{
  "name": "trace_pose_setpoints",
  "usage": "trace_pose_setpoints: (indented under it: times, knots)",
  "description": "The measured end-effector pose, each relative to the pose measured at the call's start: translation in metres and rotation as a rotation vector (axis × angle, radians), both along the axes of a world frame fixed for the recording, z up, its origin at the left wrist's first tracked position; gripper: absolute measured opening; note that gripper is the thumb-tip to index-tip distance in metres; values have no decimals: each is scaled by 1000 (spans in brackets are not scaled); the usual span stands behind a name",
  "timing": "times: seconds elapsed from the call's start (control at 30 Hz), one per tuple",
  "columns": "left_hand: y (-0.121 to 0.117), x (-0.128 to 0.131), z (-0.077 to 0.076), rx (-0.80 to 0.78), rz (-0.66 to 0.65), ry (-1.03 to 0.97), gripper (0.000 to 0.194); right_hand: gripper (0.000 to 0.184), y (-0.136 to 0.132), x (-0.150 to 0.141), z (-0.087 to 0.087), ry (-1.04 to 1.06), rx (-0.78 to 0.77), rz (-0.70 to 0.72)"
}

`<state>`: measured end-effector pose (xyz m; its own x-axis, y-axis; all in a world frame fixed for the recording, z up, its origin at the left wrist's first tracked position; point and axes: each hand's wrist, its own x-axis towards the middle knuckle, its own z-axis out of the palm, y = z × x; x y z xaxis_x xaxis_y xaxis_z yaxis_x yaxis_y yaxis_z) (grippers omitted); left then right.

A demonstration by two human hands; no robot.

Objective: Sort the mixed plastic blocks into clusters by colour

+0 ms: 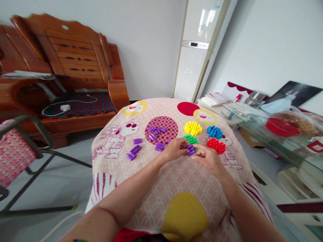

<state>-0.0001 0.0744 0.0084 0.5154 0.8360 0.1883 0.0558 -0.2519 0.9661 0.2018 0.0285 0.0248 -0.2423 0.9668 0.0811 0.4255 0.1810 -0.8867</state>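
Observation:
Several small purple plastic pieces [191,150] lie side by side in a short row between my two hands. My left hand [176,149] has its fingers closed on the left end of the row. From the other side, the curled fingers of my right hand [206,158] pinch the row's right edge. Just behind my fingertips is a cluster of green pegs [191,139], partly hidden. More purple pieces [159,146] rest left of my left hand, others [156,130] sit on the checked maroon circle, and a few [133,152] lie farther left.
Yellow pegs [193,128], blue pegs [214,131] and red pegs [216,146] stand in bunches on the cloth-covered round table [151,198]. A glass-topped cabinet [275,148] holding papers and a red bowl [282,127] is at right. A wooden chair [75,60] and a folding chair [17,151] are at left.

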Motion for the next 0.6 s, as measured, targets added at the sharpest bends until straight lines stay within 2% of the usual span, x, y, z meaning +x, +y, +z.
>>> trace_pose_setpoints:
  times: [0.17,0.27,0.33,0.4,0.5,0.53,0.6]
  knots:
    - [-7,8,2,11,-42,-16,13,45,-5,-2,-17,173,-34,-82]
    - [-5,2,10,145,5,71,13,38,-9,5,-16,174,-29,-78]
    - [2,-14,17,283,174,161,13,34,-11,13,-14,136,0,-84]
    - [14,-38,22,382,430,252,11,32,-13,22,-13,69,32,-81]
    - [31,-81,26,334,784,302,14,28,-11,30,-17,-90,74,-49]
    - [34,-94,27,301,870,332,15,27,-10,30,-18,-160,94,-35]
    - [38,-112,28,236,876,405,16,23,-9,28,-21,-301,140,-12]
